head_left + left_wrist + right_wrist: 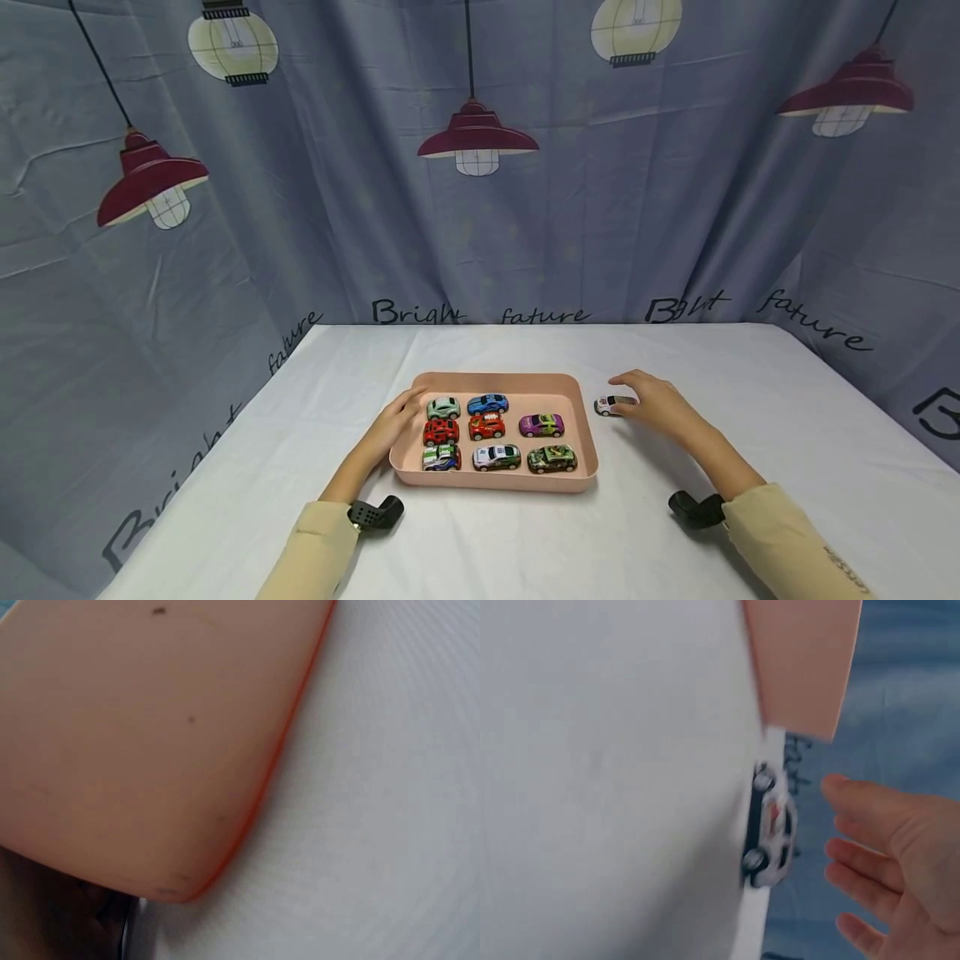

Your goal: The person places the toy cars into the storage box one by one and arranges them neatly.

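Sitting on the white surface point(750, 433) just outside the tray's right wall, at about three o'clock from it, is a small white toy car point(609, 405). The right hand point(660, 406) hovers beside the car, fingers point(862, 855) spread and relaxed, holding nothing. The left hand point(393, 423) rests against the pink tray point(577, 392) at its nine o'clock side, fingers straight. Eight toy cars fill the tray in rows. A careless nudge could roll the white car away across the smooth cloth. Only the right wrist view shows the gap between fingers and car; the left wrist view shows just the tray's wall.
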`<state>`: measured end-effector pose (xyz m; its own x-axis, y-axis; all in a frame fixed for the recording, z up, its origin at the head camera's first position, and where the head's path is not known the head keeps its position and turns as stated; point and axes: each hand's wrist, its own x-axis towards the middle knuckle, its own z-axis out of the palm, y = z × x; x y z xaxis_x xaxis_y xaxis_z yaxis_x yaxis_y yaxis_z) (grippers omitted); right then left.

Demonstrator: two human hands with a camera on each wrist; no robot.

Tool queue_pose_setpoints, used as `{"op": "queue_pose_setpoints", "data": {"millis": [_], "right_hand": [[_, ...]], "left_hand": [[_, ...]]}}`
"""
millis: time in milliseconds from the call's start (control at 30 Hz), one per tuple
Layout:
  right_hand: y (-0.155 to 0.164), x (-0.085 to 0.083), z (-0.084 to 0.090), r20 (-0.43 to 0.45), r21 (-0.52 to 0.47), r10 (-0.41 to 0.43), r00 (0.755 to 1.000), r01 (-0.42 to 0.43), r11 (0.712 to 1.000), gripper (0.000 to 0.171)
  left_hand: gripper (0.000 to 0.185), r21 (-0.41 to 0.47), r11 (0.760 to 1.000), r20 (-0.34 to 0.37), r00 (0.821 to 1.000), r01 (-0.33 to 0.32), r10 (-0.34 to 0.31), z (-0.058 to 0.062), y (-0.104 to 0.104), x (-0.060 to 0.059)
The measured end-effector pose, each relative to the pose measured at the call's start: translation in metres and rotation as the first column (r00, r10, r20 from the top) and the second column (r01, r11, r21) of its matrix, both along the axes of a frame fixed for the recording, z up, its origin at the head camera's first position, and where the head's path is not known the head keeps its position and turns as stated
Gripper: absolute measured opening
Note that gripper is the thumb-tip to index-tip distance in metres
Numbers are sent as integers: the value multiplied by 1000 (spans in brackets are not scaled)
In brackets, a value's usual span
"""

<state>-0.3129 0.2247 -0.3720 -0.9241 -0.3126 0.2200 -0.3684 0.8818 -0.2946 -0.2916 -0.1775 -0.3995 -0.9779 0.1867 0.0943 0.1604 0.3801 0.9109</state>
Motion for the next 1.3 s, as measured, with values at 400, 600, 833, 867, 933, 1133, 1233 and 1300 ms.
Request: {"op": "queue_pose_setpoints", "data": {"millis": [400, 600, 833, 867, 933, 1133, 1233, 1300], "right_hand": [[17, -11, -13, 250, -36, -1, 968, 10, 999, 52], [19, -15, -17, 242, -46, 9, 970, 2, 999, 43], [17, -16, -17, 215, -46, 18, 976, -8, 999, 36], [16, -15, -16, 216, -46, 10, 976, 0, 999, 35], [16, -15, -14, 206, -45, 8, 979, 1, 999, 35], [15, -14, -5, 158, -72, 23, 987, -12, 997, 34], [13, -15, 0, 116, -90, 21, 993, -11, 996, 34], [10, -15, 2, 93, -107, 18, 996, -8, 994, 34]], "left_hand": [[45, 6, 1000, -10, 1000, 18, -18, 1, -1, 1], [43, 28, 1000, -21, 1000, 9, -9, -20, -6, -16], [43, 15, 1000, -10, 1000, -18, 18, -24, -6, -17], [42, 16, 1000, -5, 1000, -23, 23, -24, -6, -17], [42, 16, 999, 5, 999, -34, 33, -24, -6, -17], [43, 24, 1000, -21, 1000, -11, 11, -24, -6, -17], [44, 28, 1000, -34, 999, -1, 2, -24, -6, -18], [44, 24, 1000, -40, 999, -1, 1, -24, -6, -18]]}}
